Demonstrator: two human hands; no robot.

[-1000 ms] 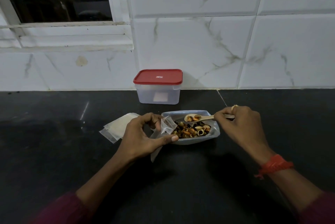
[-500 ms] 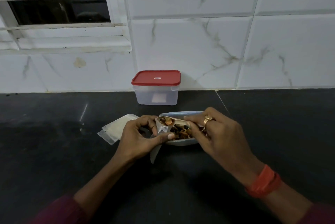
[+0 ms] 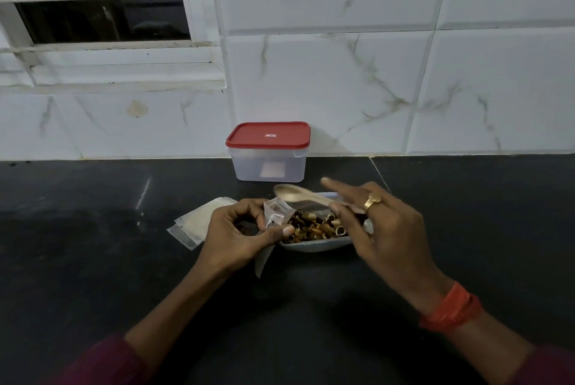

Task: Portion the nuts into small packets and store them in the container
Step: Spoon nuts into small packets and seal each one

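A left hand [image 3: 236, 235] pinches a small clear packet [image 3: 275, 213] between thumb and curled fingers. Just right of those fingertips, nuts [image 3: 317, 227] lie heaped in a dish [image 3: 311, 246]. The right hand [image 3: 382, 229] grips a spoon [image 3: 298, 193] above the nuts, forefinger straight; its blurred bowl looks empty. Beyond the fingers stands a red-lidded container [image 3: 269, 163], closed. Spare packets [image 3: 196, 222] lie left of the left knuckles.

Open surface [image 3: 93, 260] runs wide at left and right. Centre blocked: left hand [image 3: 236, 235] with packet [image 3: 275, 213], tray [image 3: 314, 246], right hand [image 3: 379, 229] with spoon [image 3: 298, 193], all close together. Stack [image 3: 196, 222] just left of left hand. Container [image 3: 268, 154] behind tray, near wall [image 3: 342, 73]; narrow gap between them, spoon above it.
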